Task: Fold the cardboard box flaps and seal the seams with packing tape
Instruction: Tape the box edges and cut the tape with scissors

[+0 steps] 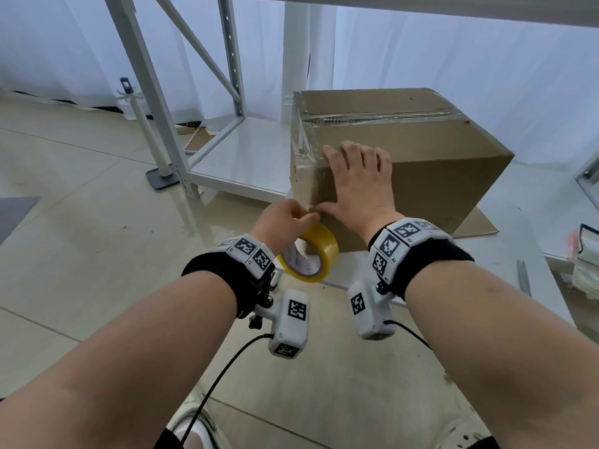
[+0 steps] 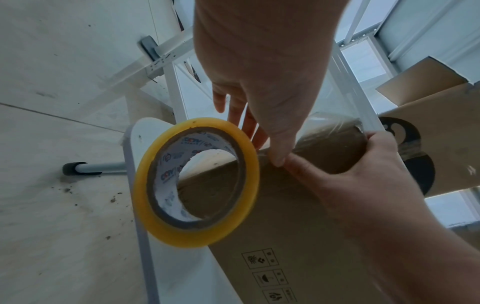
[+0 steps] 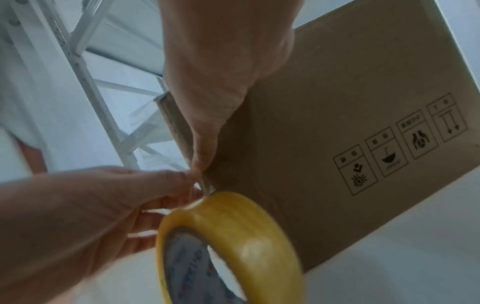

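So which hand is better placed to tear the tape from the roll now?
Probably the left hand: it already pinches the tape strip just above the yellow tape roll, while the right hand lies flat on the cardboard box.

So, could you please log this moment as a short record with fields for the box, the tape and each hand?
box: cardboard box on a white table, top flaps folded shut, top seam taped
tape roll: yellow packing tape roll hanging at the box's near left corner
left hand: left hand pinches the tape strip at that corner
right hand: right hand lies flat on the box's front, thumb pressing the tape down
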`<state>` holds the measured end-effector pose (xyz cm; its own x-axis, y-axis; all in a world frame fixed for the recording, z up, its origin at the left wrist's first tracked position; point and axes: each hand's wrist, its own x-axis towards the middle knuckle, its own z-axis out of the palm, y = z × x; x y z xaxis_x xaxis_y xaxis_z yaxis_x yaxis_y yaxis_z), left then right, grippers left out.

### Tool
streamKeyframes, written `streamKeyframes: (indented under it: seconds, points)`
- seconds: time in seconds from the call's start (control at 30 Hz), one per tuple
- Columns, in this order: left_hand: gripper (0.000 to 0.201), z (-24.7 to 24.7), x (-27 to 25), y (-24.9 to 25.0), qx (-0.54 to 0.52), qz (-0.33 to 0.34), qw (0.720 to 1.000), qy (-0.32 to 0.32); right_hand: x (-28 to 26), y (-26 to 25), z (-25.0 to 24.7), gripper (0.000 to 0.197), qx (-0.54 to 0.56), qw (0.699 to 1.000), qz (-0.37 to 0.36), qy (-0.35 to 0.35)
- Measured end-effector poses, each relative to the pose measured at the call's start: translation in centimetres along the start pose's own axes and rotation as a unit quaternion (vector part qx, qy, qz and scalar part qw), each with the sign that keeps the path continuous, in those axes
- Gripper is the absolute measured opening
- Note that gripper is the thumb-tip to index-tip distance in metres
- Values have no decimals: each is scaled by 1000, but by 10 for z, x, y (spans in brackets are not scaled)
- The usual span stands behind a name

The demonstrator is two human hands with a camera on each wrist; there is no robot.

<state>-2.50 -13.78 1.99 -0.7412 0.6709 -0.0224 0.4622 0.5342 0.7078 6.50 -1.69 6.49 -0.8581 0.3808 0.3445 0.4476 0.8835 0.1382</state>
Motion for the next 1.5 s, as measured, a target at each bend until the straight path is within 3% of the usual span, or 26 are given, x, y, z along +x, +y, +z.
streamKeyframes:
  seconds: [0.13,0.27,0.4,0.6,0.97,1.37,1.5]
  points:
    - [24,5,-2,0,-44,21,998,39,5,4,-6,69,53,998,9,16]
    - [14,9,-9,0,-167,37,982,78,6,8,-7,71,78,997,3,0]
    - [12,8,-12,0,-200,29,978,52,7,14,-12,82,87,996,-9,-35]
    - [14,-7,-27,7,-239,25,970,-43,8,14,-20,88,91,993,-12,-75]
    - [38,8,-11,10,-80,-33,995,51,8,17,-30,66,149,983,-2,-106]
    - [41,6,6,1,-29,-32,996,75,7,3,-8,75,60,998,6,-5]
    - [37,9,6,5,-40,-37,995,81,8,2,-7,65,54,998,4,18]
